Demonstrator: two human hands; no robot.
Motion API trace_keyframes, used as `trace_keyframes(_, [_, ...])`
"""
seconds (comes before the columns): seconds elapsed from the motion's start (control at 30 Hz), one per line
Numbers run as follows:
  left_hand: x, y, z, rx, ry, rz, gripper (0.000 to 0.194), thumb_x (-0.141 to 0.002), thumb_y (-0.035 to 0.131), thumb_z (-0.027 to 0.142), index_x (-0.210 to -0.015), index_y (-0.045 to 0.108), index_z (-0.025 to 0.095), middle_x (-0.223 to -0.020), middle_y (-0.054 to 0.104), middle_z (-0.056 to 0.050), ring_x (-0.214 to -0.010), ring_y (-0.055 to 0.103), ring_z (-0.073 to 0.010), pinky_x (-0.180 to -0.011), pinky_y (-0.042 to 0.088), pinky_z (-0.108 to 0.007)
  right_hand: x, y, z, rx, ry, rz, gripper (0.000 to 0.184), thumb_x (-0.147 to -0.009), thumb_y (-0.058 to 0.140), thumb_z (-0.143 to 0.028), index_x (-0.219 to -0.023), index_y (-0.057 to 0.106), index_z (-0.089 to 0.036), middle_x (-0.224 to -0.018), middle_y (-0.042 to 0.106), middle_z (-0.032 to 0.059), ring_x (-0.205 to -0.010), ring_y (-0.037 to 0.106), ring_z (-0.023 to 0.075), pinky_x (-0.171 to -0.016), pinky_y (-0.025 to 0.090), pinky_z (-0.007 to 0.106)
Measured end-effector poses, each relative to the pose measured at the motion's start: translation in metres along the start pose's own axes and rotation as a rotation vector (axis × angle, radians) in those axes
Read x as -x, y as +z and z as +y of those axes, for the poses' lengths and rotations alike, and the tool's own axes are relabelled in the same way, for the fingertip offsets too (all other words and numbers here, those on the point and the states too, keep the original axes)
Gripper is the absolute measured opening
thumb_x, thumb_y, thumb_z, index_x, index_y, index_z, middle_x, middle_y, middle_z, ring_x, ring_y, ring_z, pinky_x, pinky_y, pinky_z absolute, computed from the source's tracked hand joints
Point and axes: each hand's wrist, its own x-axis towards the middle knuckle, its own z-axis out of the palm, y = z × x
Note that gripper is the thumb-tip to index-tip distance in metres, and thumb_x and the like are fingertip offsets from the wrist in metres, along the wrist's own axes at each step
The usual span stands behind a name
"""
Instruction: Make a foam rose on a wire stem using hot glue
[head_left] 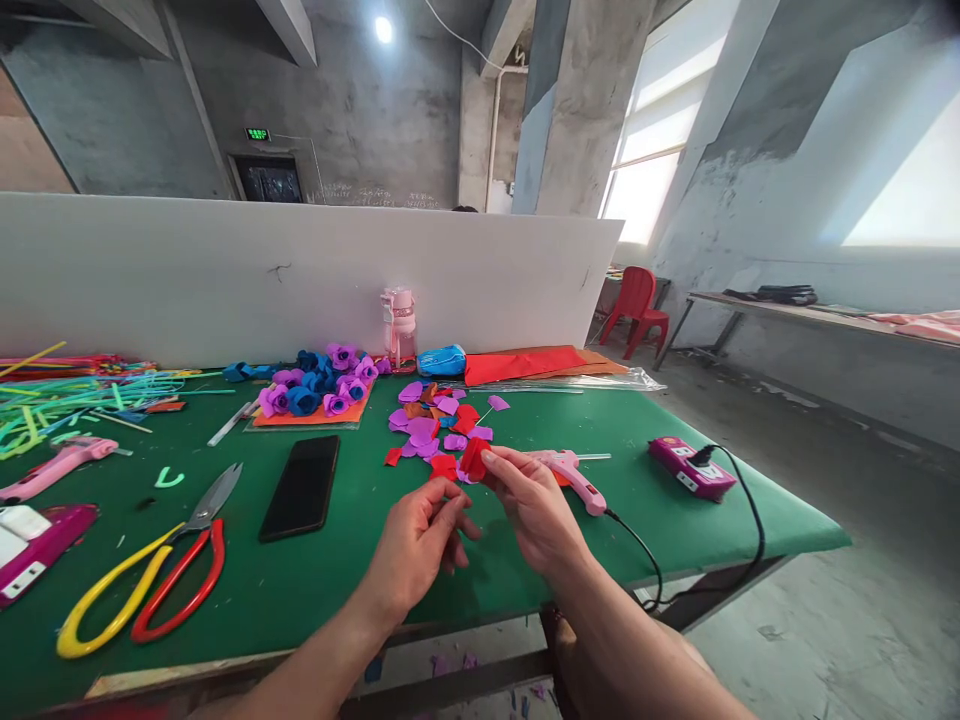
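My right hand point(534, 505) pinches a small curled red paper petal point(473, 459) between thumb and fingertips, above the green table. Just left of it is my left hand point(424, 540), fingers curled in and thumb against the index finger; whether anything sits between them is hidden. Behind the hands lie loose purple petals point(421, 430), with red, brown and blue ones mixed in. A pink glue gun point(574, 478) rests partly behind my right hand, its black cord running off to the right.
Finished purple and blue paper flowers point(319, 382) sit on orange sheets. Nearer me are a black phone point(301, 488) and open scissors point(176, 545). A second glue gun point(64, 465) lies left, a purple power strip point(691, 468) right. A pink bottle point(399, 330) stands before the white partition point(315, 270).
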Motion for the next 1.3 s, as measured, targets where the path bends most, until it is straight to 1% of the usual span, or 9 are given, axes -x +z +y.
trace_keyframes(0.23, [0.001, 0.003, -0.001, 0.044, -0.036, 0.02, 0.03, -0.079, 0.049, 0.047, -0.076, 0.049, 0.017, -0.063, 0.062, 0.0, -0.041, 0.051, -0.008, -0.038, 0.038, -0.018, 0.0, 0.0, 0.002, -0.001, 0.009, 0.018, 0.019, -0.067, 0.07, -0.038, -0.068, 0.07, -0.019, -0.068, 0.066, 0.0014, -0.071, 0.055, 0.0165, -0.07, 0.04, 0.028])
trace_keyframes(0.5, [-0.002, 0.003, -0.007, 0.074, -0.023, 0.037, 0.032, -0.078, 0.051, 0.049, -0.076, 0.05, 0.017, -0.064, 0.061, 0.0, -0.041, 0.052, -0.0088, -0.039, 0.04, -0.019, 0.001, 0.0, 0.002, -0.03, 0.066, 0.003, 0.02, -0.062, 0.073, -0.033, -0.076, 0.068, -0.019, -0.076, 0.068, 0.0011, -0.073, 0.058, 0.0154, -0.07, 0.041, 0.026])
trace_keyframes(0.6, [-0.004, 0.003, -0.009, 0.097, -0.009, 0.038, 0.032, -0.078, 0.051, 0.049, -0.076, 0.05, 0.017, -0.063, 0.061, 0.001, -0.042, 0.053, -0.01, -0.041, 0.043, -0.021, 0.002, 0.002, 0.005, -0.048, 0.058, -0.063, 0.026, -0.062, 0.074, -0.028, -0.085, 0.065, -0.02, -0.08, 0.068, 0.0011, -0.066, 0.057, 0.0135, -0.061, 0.042, 0.025])
trace_keyframes(0.7, [-0.005, 0.005, -0.012, 0.09, 0.019, 0.038, 0.032, -0.079, 0.05, 0.048, -0.078, 0.051, 0.017, -0.062, 0.058, 0.002, -0.043, 0.054, -0.0105, -0.042, 0.044, -0.023, 0.004, 0.004, 0.008, -0.087, 0.073, -0.115, 0.033, -0.062, 0.073, -0.026, -0.093, 0.062, -0.022, -0.077, 0.067, 0.0006, -0.055, 0.052, 0.011, -0.046, 0.037, 0.022])
trace_keyframes(0.83, [-0.005, 0.009, -0.014, 0.083, 0.027, 0.035, 0.031, -0.081, 0.047, 0.047, -0.084, 0.052, 0.016, -0.065, 0.058, 0.001, -0.044, 0.055, -0.0111, -0.043, 0.045, -0.024, 0.005, 0.005, 0.011, -0.097, 0.067, -0.117, 0.033, -0.063, 0.073, -0.028, -0.093, 0.061, -0.021, -0.074, 0.065, -0.0007, -0.049, 0.048, 0.0089, -0.04, 0.031, 0.02])
trace_keyframes(0.97, [-0.007, 0.001, -0.01, 0.067, 0.012, 0.012, 0.03, -0.079, 0.051, 0.045, -0.085, 0.052, 0.016, -0.067, 0.06, -0.001, -0.057, 0.059, -0.0137, -0.056, 0.049, -0.027, 0.002, 0.002, 0.006, -0.047, 0.06, -0.062, 0.036, -0.061, 0.075, -0.028, -0.094, 0.062, -0.021, -0.073, 0.068, -0.0008, -0.058, 0.056, 0.0115, -0.053, 0.041, 0.023])
trace_keyframes(1.07, [-0.013, -0.017, -0.003, -0.037, 0.093, 0.144, 0.026, -0.076, 0.056, 0.041, -0.082, 0.057, 0.015, -0.078, 0.063, -0.004, -0.075, 0.058, -0.0152, -0.07, 0.046, -0.027, 0.001, 0.0, 0.0, 0.011, 0.041, -0.039, 0.038, -0.06, 0.076, -0.025, -0.095, 0.062, -0.02, -0.075, 0.07, 0.0001, -0.073, 0.062, 0.0145, -0.073, 0.043, 0.027])
trace_keyframes(1.13, [-0.018, -0.029, 0.001, -0.046, 0.115, 0.21, 0.026, -0.077, 0.056, 0.039, -0.085, 0.06, 0.015, -0.085, 0.064, -0.005, -0.082, 0.057, -0.0164, -0.073, 0.044, -0.027, 0.001, -0.001, -0.001, 0.042, 0.063, -0.063, 0.042, -0.06, 0.076, -0.025, -0.099, 0.061, -0.02, -0.076, 0.07, 0.0002, -0.071, 0.062, 0.0137, -0.075, 0.043, 0.027])
trace_keyframes(1.3, [-0.021, -0.037, -0.001, 0.041, 0.033, 0.031, 0.027, -0.074, 0.06, 0.04, -0.081, 0.066, 0.014, -0.084, 0.064, -0.005, -0.078, 0.053, -0.0154, -0.071, 0.041, -0.026, 0.007, 0.003, 0.005, 0.063, 0.144, -0.146, 0.048, -0.06, 0.077, -0.025, -0.103, 0.058, -0.018, -0.071, 0.069, 0.0003, -0.066, 0.061, 0.0129, -0.071, 0.043, 0.027])
